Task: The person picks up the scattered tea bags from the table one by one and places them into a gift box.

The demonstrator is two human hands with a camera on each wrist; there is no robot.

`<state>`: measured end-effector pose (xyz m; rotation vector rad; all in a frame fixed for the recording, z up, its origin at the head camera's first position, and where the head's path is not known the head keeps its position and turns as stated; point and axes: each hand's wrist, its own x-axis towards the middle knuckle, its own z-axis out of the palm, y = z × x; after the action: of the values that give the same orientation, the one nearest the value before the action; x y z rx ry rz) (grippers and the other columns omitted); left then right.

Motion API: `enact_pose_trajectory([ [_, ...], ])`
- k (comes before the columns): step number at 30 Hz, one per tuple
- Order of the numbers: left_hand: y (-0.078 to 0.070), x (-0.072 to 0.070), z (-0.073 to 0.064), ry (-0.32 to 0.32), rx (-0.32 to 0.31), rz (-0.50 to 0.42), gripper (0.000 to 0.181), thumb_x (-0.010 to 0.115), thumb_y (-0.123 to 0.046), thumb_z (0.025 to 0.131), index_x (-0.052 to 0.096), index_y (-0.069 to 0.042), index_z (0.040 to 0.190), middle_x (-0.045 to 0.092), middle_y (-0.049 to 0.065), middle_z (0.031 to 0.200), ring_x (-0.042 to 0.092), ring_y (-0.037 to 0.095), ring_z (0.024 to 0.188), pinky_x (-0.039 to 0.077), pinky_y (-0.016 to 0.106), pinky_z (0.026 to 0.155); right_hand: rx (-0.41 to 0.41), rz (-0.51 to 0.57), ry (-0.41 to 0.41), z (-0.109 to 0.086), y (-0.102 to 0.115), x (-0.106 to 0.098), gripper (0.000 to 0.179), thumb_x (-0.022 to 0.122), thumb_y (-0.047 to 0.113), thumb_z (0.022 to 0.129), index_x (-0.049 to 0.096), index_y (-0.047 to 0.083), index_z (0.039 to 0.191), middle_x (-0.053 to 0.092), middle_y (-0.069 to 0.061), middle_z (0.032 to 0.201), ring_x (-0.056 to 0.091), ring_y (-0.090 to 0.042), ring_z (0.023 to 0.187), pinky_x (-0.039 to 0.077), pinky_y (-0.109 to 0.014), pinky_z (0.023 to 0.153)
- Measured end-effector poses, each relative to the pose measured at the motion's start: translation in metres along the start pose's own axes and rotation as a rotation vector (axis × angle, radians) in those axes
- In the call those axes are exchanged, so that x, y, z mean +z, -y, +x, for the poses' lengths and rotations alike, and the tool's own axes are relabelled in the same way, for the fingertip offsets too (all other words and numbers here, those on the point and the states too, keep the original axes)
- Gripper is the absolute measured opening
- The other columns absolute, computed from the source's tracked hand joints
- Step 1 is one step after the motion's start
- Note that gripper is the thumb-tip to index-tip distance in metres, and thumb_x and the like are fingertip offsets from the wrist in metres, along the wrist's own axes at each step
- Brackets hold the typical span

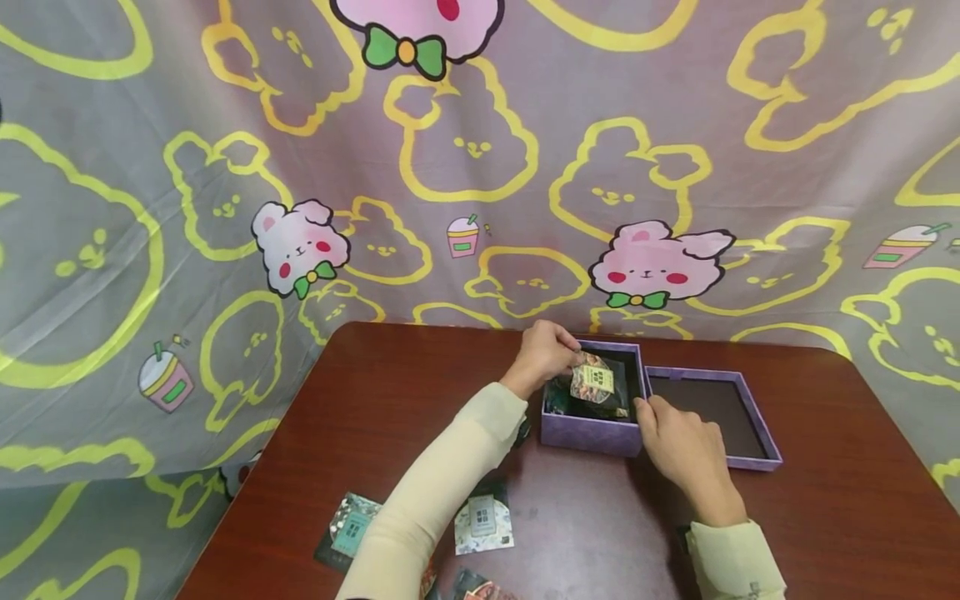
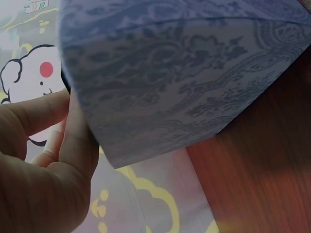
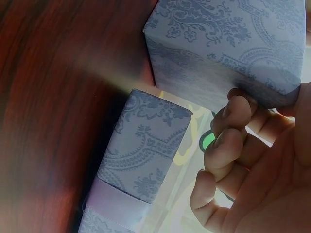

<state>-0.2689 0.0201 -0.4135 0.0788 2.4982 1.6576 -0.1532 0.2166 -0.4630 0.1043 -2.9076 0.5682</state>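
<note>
A purple patterned box point(image 1: 591, 436) stands uncovered on the table, with dark packets inside it. My left hand point(image 1: 542, 357) reaches over its left side and pinches the upper corner of a packet point(image 1: 594, 379) with a yellow label and a round food picture. In the left wrist view, the thumb and fingers of the left hand point(image 2: 53, 145) meet beside the box wall point(image 2: 184, 87), and the packet is hidden there. At the box's front right corner, my right hand point(image 1: 686, 450) grips the wall; its fingers point(image 3: 228, 145) curl by the box side point(image 3: 218, 63).
Right of the box lies its shallow purple lid point(image 1: 757, 417), inside up, partly behind the right hand. Several flat packets lie near the table's front, among them a teal-labelled one point(image 1: 352, 529) and a pale one point(image 1: 483, 523). A patterned curtain point(image 1: 480, 225) hangs behind the table.
</note>
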Motion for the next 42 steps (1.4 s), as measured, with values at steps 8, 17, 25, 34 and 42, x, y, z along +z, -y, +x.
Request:
enact_pose_trajectory([
  [8, 0.005, 0.004, 0.003, 0.008, -0.008, 0.035, 0.016, 0.085, 0.007, 0.075, 0.072, -0.003, 0.074, 0.067, 0.006, 0.075, 0.072, 0.031, 0.066, 0.059, 0.04, 0.064, -0.005, -0.007, -0.001, -0.001, 0.001, 0.0, 0.046, 0.034, 0.043, 0.109, 0.05, 0.014, 0.077, 0.051, -0.005, 0.063, 0.057, -0.031, 0.059, 0.037, -0.048, 0.049],
  [17, 0.003, 0.011, 0.002, 0.005, -0.009, 0.207, 0.015, 0.085, 0.001, 0.078, 0.072, -0.006, 0.074, 0.066, 0.004, 0.078, 0.066, 0.014, 0.05, 0.054, 0.025, 0.052, 0.011, 0.002, -0.006, -0.003, 0.002, 0.002, 0.046, 0.035, 0.043, 0.109, 0.05, 0.014, 0.077, 0.052, -0.006, 0.063, 0.057, -0.032, 0.059, 0.037, -0.049, 0.05],
  [25, -0.001, 0.015, 0.002, 0.005, 0.031, 0.4, 0.015, 0.083, -0.007, 0.08, 0.069, -0.012, 0.077, 0.067, 0.001, 0.078, 0.067, 0.012, 0.057, 0.054, 0.026, 0.062, 0.007, -0.001, -0.003, -0.005, 0.003, 0.001, 0.046, 0.034, 0.043, 0.109, 0.05, 0.013, 0.077, 0.05, -0.005, 0.062, 0.056, -0.031, 0.058, 0.037, -0.05, 0.05],
  [34, -0.002, 0.022, 0.004, 0.018, 0.089, 0.658, 0.016, 0.079, -0.008, 0.077, 0.065, -0.016, 0.077, 0.064, -0.001, 0.08, 0.062, 0.021, 0.078, 0.051, 0.03, 0.067, 0.006, 0.002, -0.013, -0.004, 0.005, 0.0, 0.046, 0.035, 0.043, 0.109, 0.05, 0.014, 0.077, 0.056, -0.01, 0.065, 0.061, -0.04, 0.063, 0.038, -0.054, 0.051],
  [42, -0.001, 0.029, 0.004, 0.083, 0.158, 0.815, 0.025, 0.073, -0.007, 0.084, 0.053, -0.015, 0.071, 0.052, -0.003, 0.069, 0.051, 0.015, 0.067, 0.042, 0.029, 0.059, 0.015, -0.002, -0.006, -0.005, 0.004, 0.001, 0.045, 0.036, 0.042, 0.109, 0.052, 0.013, 0.078, 0.056, -0.009, 0.066, 0.061, -0.038, 0.062, 0.039, -0.053, 0.051],
])
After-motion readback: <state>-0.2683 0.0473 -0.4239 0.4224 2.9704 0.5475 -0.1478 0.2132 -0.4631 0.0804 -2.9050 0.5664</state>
